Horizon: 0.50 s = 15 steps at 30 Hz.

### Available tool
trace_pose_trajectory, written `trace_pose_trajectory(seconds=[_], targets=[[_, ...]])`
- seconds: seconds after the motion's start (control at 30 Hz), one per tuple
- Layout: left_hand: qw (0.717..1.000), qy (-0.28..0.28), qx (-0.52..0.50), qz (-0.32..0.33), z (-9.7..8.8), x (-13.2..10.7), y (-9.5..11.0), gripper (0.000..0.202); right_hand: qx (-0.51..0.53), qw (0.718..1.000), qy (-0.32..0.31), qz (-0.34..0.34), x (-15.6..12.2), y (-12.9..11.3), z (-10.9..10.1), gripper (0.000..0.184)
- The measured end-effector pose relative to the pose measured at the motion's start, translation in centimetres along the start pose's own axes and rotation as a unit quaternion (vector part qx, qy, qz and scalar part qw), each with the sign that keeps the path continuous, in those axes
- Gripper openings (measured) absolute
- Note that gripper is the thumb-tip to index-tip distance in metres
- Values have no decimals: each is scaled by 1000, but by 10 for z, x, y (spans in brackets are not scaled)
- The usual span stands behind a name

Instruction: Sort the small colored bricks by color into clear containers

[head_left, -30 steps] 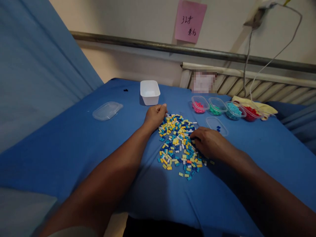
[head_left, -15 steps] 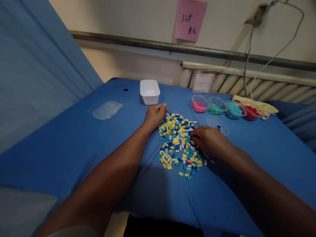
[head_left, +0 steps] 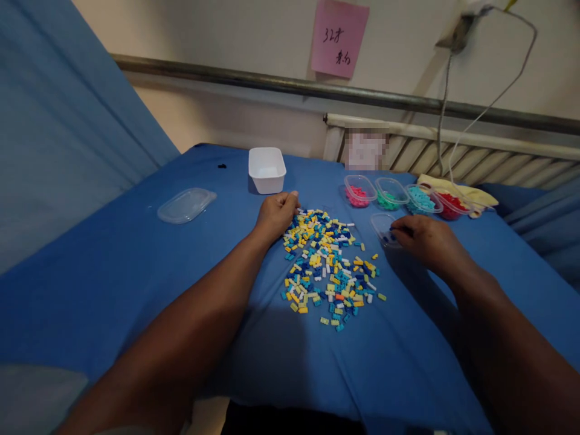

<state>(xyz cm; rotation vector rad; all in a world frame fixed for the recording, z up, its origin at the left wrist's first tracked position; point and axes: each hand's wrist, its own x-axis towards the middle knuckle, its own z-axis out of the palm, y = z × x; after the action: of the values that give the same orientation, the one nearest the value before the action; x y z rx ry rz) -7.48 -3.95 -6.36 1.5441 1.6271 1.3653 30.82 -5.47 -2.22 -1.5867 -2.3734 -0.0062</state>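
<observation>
A loose pile of small toy building bricks (head_left: 317, 260) in yellow, white, teal and dark blue, with an orange one, is spread on the blue cloth. At the pile's upper left edge rests my left hand (head_left: 276, 214), fingers curled closed; whatever they hold is hidden. My right hand (head_left: 428, 241) is over a clear shallow plastic lid or tray (head_left: 379, 223), right of the pile. Its fingertips are pinched on what looks like a dark blue brick (head_left: 393, 229). A few dark blue bricks (head_left: 385, 239) lie in the clear tray below.
Clear tubs hold pink bricks (head_left: 357, 196), green bricks (head_left: 388, 201), light blue bricks (head_left: 420, 199) and red bricks (head_left: 451, 205). A white tub (head_left: 267, 181) stands behind my left hand. Left of it lie a clear lid (head_left: 186, 205) and a small black object (head_left: 222, 166). A yellow cloth (head_left: 480, 196) lies far right.
My right hand has moved right, from the pile's right side to over the clear tray. My left hand stays by the pile. The whole view has shifted slightly.
</observation>
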Motion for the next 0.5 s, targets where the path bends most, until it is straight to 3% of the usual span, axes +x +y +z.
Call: trace_pose_trajectory(seconds=[0.2, 0.37, 0.43, 0.5], targets=[[1000, 1, 3, -2, -1, 1, 3, 52, -6, 1000, -13, 13, -1, 8, 4, 37], [1000, 2, -4, -5, -2, 2, 3, 53, 37, 999, 18, 19, -5, 2, -3, 32], [1000, 0, -4, -3, -2, 3, 2, 53, 105, 994, -16, -20, -9, -10, -8, 27], [1000, 0, -4, -1, -1, 3, 2, 53, 180, 976, -91, -84, -15, -27, -12, 23]])
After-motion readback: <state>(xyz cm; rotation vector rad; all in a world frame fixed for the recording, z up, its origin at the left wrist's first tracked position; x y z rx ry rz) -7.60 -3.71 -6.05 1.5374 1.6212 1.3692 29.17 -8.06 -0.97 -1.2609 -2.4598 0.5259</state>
